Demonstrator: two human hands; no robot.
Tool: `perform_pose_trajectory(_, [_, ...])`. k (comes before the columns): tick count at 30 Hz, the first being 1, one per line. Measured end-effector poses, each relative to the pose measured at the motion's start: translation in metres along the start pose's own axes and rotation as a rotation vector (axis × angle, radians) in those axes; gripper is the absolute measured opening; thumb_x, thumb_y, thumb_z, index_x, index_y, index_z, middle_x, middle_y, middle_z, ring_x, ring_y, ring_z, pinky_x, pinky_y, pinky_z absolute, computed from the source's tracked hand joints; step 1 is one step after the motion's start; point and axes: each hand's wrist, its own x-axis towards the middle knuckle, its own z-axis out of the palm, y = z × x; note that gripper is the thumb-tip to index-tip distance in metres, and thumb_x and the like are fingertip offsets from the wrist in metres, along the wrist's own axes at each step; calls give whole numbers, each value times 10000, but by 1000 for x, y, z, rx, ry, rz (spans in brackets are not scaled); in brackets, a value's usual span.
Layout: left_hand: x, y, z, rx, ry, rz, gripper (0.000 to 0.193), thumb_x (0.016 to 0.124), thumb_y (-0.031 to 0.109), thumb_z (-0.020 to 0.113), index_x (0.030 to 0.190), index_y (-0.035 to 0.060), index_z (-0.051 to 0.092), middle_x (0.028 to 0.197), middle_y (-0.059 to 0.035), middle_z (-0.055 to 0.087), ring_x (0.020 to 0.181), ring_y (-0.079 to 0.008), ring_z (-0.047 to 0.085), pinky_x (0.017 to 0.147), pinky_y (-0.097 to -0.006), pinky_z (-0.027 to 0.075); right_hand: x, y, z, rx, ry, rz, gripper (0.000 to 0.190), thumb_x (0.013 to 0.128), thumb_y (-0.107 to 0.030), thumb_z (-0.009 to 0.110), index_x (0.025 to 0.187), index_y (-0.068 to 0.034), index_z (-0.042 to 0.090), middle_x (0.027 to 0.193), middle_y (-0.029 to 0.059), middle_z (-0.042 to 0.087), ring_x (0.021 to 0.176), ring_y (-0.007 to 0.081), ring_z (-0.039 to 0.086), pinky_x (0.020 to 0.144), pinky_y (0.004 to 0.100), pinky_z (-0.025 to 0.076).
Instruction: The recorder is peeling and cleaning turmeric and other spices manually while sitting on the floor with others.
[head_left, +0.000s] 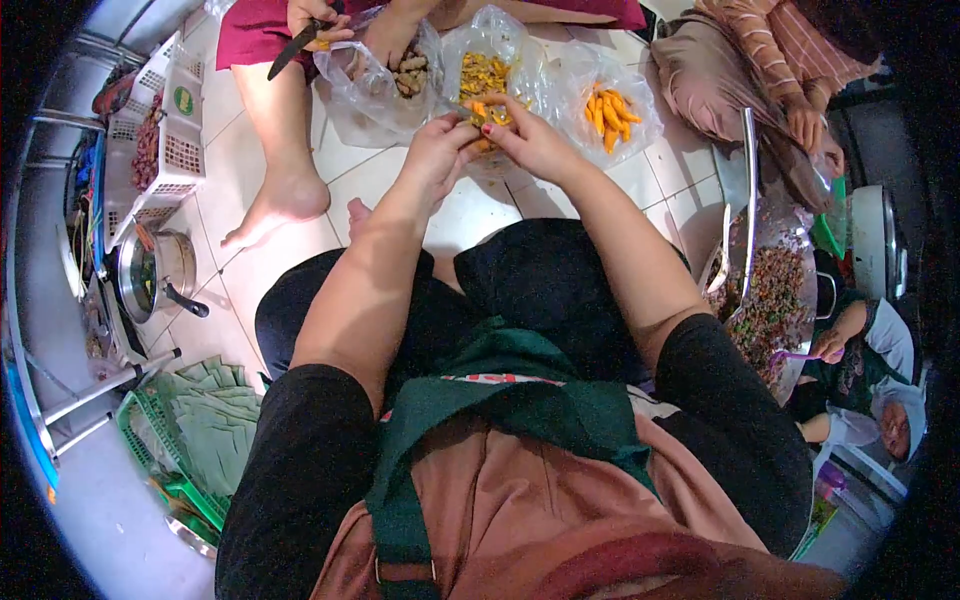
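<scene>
Both my hands meet over the front of a clear plastic bag of yellow-orange peelings (484, 71). My left hand (439, 154) pinches a small piece of turmeric root, mostly covered by the fingers. In my right hand (536, 142) is a small knife (466, 112), its short blade crossing above the left fingertips; its handle is hidden. Left of the peelings stands a plastic bag of unpeeled brown roots (411, 73). To the right, another plastic bag holds peeled orange turmeric roots (611, 112).
Opposite, a person's hand (319, 15) holds a dark-bladed knife (292, 51); their other hand reaches into the brown-root bag. At right, a large metal pan (799, 360) holds chopped food. Left are a white crate (196, 112), a saucepan (176, 262) and a green basket of cut leaves (131, 420).
</scene>
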Motion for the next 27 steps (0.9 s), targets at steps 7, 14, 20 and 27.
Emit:
perform_pose_trajectory(7, [0,-7,2,16,-45,-74,270,787,15,498,1047,-45,457,1005,-115,533,897,-179,542,792,-260,457,12,14,-2,-64,53,-14,379,810,-308,509,1085,-63,420,850,194,568,766,272,570,674,349,436])
perform_pose_trajectory(14, [3,-3,-6,43,-25,-49,351,785,13,507,1115,-64,414,1013,-125,531,887,-186,550,801,-265,452,7,14,0,122,13,12,341,826,-297,497,1064,-64,427,865,164,563,786,241,549,701,329,430])
perform_pose_trajectory(20, [5,-7,-4,29,-109,-77,347,788,21,508,1116,-56,425,1011,-118,535,906,-184,542,817,-272,442,10,18,-4,94,41,3,307,838,-285,486,1047,-66,432,855,137,563,748,205,546,650,306,436])
perform_pose_trajectory(27, [3,-2,-3,57,-106,-94,409,791,16,499,1183,-30,390,1034,-129,529,926,-185,536,824,-272,442,7,12,-10,529,-63,218,268,854,-271,472,1068,-112,445,673,5,489,543,77,435,473,208,361])
